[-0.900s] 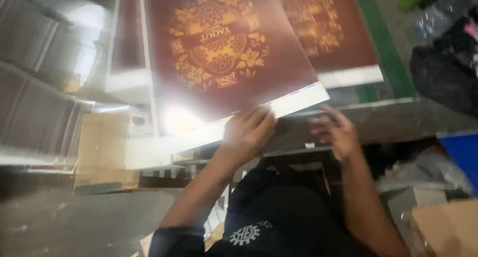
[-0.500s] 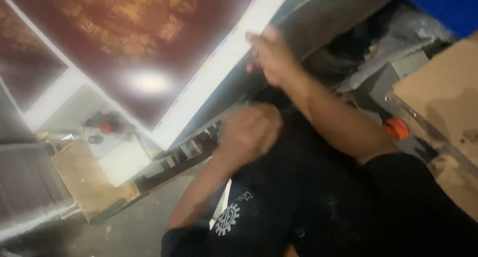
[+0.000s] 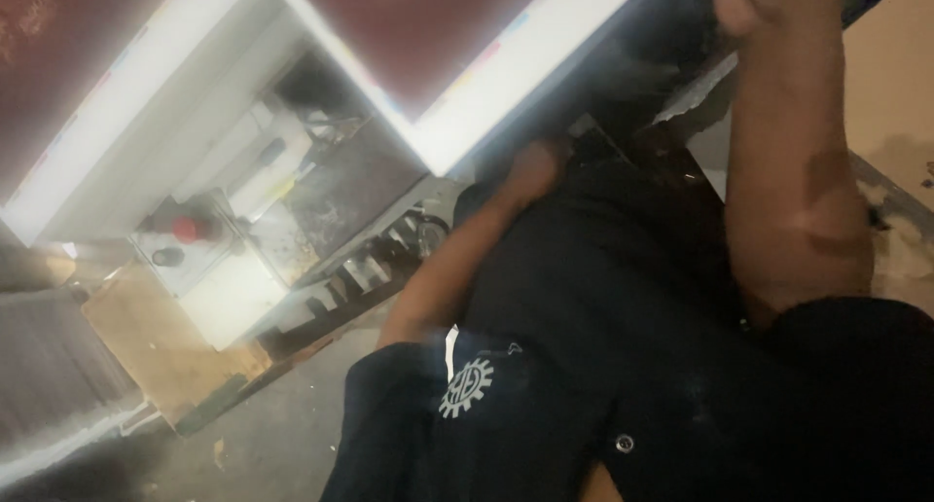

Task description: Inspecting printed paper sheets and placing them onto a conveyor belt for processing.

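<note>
A: Biggest thing in view is the printed sheet (image 3: 428,35): dark maroon face, wide white margin with small colour marks along it. It lies across the top of the picture, its corner overhanging the machine surface (image 3: 321,186) below.

B: How will it handle?

A: My read: large, thin, light for its size, floppy. Lifted from one corner it will sag and may crease. The face looks glossy, so probably slippery and easy to smudge. Better to take it by the white margin, with the hands spread wide along one edge.

B: Arms?

A: The right arm runs up the right side of the picture, elbow bent low, forearm raised steeply. The right hand (image 3: 754,1) is at the top edge, cut off by the frame and blurred. It is near the sheet's edge; I cannot tell whether it grips it or how far it is open.

B: Left?

A: The left forearm reaches forward from the dark sleeve towards the sheet's corner. The left hand (image 3: 535,166) is under or just behind that corner, in shadow. Fingers not visible, so contact and opening can't be told.

B: Smaller items?

A: A control box with a red button (image 3: 190,230) on the machine, left of the arm.
</note>
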